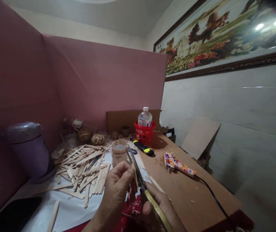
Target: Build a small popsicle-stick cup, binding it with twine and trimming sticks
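Over the worktop's (188, 199) near edge, a wooden stick (135, 179) is pinched in the left hand (118, 183) and scissors (141, 180) are gripped in the right hand (159, 198), trimming probably unfinished. Between there and the far edge, a little cup (119, 156) looks mostly built, but loads of loose sticks (101, 180) are left unused leftward.

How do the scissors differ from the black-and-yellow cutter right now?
The scissors are in the right hand, while the cutter lies on the table, untouched. The scissors show long, bare, slightly parted blades; the cutter shows mainly its thick black body with bright yellow patches. The scissors' handle is a duller yellow. Both slant from lower right to upper left in the view.
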Tool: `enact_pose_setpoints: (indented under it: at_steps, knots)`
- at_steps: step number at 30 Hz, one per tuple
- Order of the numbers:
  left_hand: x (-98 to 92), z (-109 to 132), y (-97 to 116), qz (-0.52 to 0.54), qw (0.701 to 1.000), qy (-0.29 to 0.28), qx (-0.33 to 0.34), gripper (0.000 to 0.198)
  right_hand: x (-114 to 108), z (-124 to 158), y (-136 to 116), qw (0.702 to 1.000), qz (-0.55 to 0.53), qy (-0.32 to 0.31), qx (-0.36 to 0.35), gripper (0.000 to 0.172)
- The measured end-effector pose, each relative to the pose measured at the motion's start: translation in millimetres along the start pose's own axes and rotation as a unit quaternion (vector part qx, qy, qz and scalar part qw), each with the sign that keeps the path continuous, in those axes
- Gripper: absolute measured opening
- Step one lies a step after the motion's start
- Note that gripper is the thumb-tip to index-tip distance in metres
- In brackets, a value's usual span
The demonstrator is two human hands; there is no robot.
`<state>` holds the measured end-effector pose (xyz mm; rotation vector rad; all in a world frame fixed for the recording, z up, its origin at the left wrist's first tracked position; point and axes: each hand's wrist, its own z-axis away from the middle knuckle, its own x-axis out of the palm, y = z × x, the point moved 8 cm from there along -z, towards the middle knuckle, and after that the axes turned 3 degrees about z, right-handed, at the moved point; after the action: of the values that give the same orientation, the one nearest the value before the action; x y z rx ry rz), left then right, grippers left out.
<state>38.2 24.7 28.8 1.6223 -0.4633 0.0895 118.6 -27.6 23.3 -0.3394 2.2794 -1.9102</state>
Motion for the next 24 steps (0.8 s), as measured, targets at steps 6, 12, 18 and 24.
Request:
enact_pose_setpoints:
  at_steps: [6, 12, 18, 24]
  knots:
    - [1.3, 2.6, 2.9, -0.007, 1.000, -0.003, 0.016, 0.031, 0.3, 0.6, 9.8, 0.998, -0.044, 0.030, 0.019, 0.078]
    - [0.7, 2.3, 1.9, 0.001, 1.000, 0.008, 0.011, 0.032, 0.1, 0.0, 25.8, 0.993, -0.083, 0.077, 0.014, 0.073]
    - [-2.1, -2.1, 1.1, 0.065, 0.998, 0.003, -0.008, 0.027, -2.8, -2.4, 36.6, 0.988, -0.129, 0.085, 0.007, 0.073]
    - [-2.5, -7.3, 11.9, 0.030, 0.999, -0.015, 0.029, 0.023, -58.3, -1.5, 25.9, 0.993, 0.018, 0.111, 0.025, 0.051]
